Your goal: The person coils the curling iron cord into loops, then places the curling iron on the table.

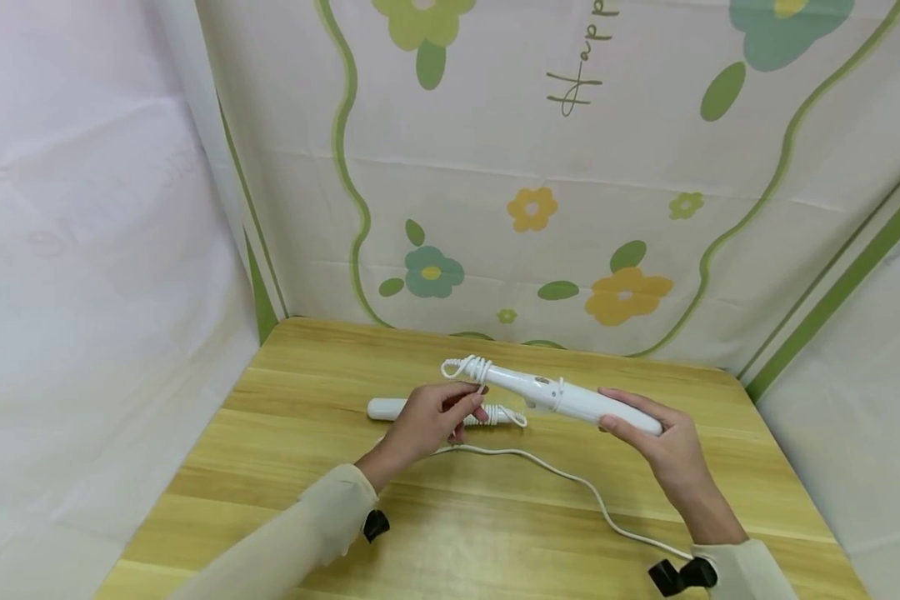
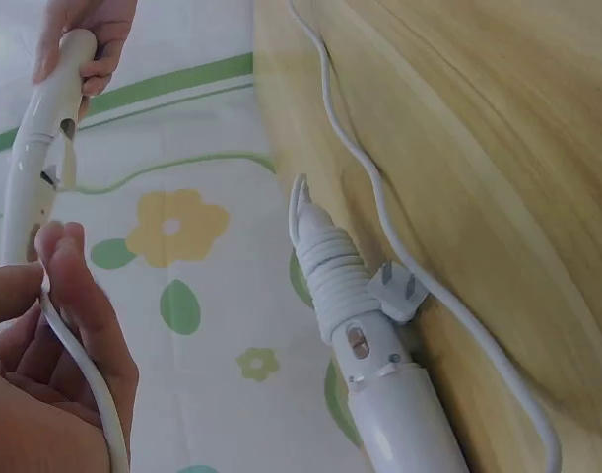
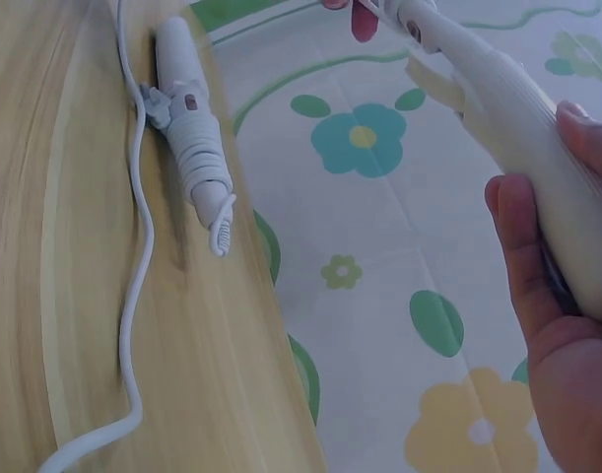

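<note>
My right hand (image 1: 671, 454) grips the thick end of a white hair iron (image 1: 596, 406), raised over the table and tilted, with its narrow cord end toward the left. A few loops of white cord (image 1: 480, 367) circle that narrow end. Just below the loops, my left hand (image 1: 423, 421) pinches the cord (image 2: 89, 370) between thumb and fingers. The cord's free length (image 1: 540, 461) trails across the table toward the right wrist. Behind the left hand, partly hidden by it, lies a second white hair iron (image 1: 386, 408), its cord wound in tight coils (image 2: 335, 276).
The wooden table (image 1: 457, 525) carries the second iron and the trailing cord. A two-pin plug (image 2: 399, 293) sticks out beside that iron's coils. A flower-printed cloth (image 1: 480, 167) hangs along the table's back edge, and pale cloth (image 1: 97, 292) hangs at the left side.
</note>
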`<state>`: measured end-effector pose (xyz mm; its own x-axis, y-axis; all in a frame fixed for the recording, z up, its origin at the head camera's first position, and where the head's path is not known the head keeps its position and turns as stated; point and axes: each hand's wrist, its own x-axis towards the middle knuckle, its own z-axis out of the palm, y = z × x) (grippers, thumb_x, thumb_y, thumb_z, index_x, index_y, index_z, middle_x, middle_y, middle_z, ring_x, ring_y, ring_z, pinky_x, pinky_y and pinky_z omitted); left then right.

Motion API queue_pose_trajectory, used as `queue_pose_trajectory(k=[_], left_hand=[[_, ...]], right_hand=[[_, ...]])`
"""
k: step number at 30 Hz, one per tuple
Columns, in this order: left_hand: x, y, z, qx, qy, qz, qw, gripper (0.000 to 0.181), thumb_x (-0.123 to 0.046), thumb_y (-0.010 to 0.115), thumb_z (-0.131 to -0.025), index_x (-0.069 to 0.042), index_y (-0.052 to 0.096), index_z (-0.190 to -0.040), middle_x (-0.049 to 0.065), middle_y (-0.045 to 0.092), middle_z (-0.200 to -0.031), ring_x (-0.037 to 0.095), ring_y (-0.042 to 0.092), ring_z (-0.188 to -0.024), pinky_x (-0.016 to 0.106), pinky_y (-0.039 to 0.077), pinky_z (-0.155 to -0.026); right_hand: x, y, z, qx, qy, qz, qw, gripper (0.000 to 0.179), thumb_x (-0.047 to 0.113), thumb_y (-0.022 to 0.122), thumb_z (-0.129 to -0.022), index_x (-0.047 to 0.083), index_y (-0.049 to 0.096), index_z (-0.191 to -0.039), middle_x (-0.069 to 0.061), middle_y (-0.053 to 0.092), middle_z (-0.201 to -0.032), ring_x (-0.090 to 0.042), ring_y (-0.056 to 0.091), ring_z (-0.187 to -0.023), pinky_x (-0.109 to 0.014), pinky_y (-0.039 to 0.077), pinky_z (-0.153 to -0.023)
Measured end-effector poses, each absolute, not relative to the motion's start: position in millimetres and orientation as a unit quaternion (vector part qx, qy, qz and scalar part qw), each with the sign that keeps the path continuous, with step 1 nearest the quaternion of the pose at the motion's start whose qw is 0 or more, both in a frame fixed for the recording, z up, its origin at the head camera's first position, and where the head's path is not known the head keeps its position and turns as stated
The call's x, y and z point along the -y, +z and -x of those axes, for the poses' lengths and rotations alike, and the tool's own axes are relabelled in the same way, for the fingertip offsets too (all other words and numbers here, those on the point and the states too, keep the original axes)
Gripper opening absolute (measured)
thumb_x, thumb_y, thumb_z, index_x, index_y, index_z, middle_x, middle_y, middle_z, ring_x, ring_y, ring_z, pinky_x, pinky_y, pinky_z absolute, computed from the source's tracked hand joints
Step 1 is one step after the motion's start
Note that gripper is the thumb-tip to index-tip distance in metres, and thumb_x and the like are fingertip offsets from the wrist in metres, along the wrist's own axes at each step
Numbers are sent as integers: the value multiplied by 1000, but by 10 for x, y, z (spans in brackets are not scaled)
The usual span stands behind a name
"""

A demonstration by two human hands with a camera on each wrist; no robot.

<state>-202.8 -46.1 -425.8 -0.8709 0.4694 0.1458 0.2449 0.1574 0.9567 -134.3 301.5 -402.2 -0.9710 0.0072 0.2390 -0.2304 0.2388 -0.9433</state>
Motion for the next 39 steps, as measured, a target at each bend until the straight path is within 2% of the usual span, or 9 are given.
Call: queue_pose_trajectory(k=[3,7,12,16,19,24,27,33,39], left_hand=[[460,-4225,1997,-787,563,-245,63,25,-24,62,-114,-14,79,-129,-4,79,-93,31,64,-61,25,50,-52],[462,-4185,1971,-814,518,-260,35,20,-23,63,-113,-16,80,-119,-8,78,-88,8,58,-59,22,47,-50],[475,-4149,1938,-831,476,-286,12,16,-22,66,-111,-14,80,-111,-9,77,-83,2,63,-65,22,49,-54],[525,-4043,1913,-840,456,-294,12,14,-22,68,-110,-15,80,-107,-10,75,-79,1,63,-63,23,48,-55],[591,-3950,1916,-852,431,-298,5,13,-22,70,-108,-17,81,-106,-9,76,-82,2,55,-57,23,44,-54],[685,-3831,1984,-873,368,-317,-48,14,-25,70,-107,-19,83,-108,-8,79,-92,-1,46,-54,23,42,-58],[727,-3783,2045,-874,341,-338,-74,15,-25,71,-108,-17,83,-110,-9,79,-90,-2,48,-56,22,44,-58],[780,-3732,2190,-867,311,-374,-109,13,-25,72,-107,-17,82,-110,-9,77,-85,-3,56,-65,23,49,-63],[772,-3762,2317,-863,320,-381,-92,14,-25,72,-107,-17,83,-111,-7,79,-89,2,65,-72,26,54,-69]], right_hand=[[-3019,-4028,1353,782,612,-56,102,38,-3,76,-100,-5,72,-137,13,79,-122,-8,79,-92,-20,61,-84],[-3026,-4038,1374,787,607,-32,109,39,1,78,-100,-4,72,-138,13,81,-118,-8,79,-89,-19,61,-83],[-3061,-4049,1398,801,589,6,112,42,10,81,-100,-1,71,-140,15,80,-115,-7,80,-89,-19,60,-83],[-3093,-4061,1399,806,581,16,109,44,13,82,-100,-1,71,-140,17,79,-116,-6,80,-89,-19,59,-83],[-3115,-4084,1390,810,577,15,103,44,12,83,-99,-2,71,-140,19,79,-115,-5,79,-89,-19,60,-82],[-3138,-4124,1352,845,528,-10,83,43,15,83,-100,2,73,-139,26,75,-121,-4,76,-95,-22,61,-80],[-3135,-4131,1340,866,493,-32,72,41,18,83,-100,7,75,-138,28,73,-125,-4,72,-100,-25,60,-79],[-3115,-4138,1326,872,482,-66,42,38,17,84,-98,9,78,-135,22,76,-125,-8,70,-98,-28,59,-77],[-3102,-4134,1296,858,504,-95,16,35,10,82,-99,6,77,-134,20,77,-125,-9,70,-98,-29,61,-78]])
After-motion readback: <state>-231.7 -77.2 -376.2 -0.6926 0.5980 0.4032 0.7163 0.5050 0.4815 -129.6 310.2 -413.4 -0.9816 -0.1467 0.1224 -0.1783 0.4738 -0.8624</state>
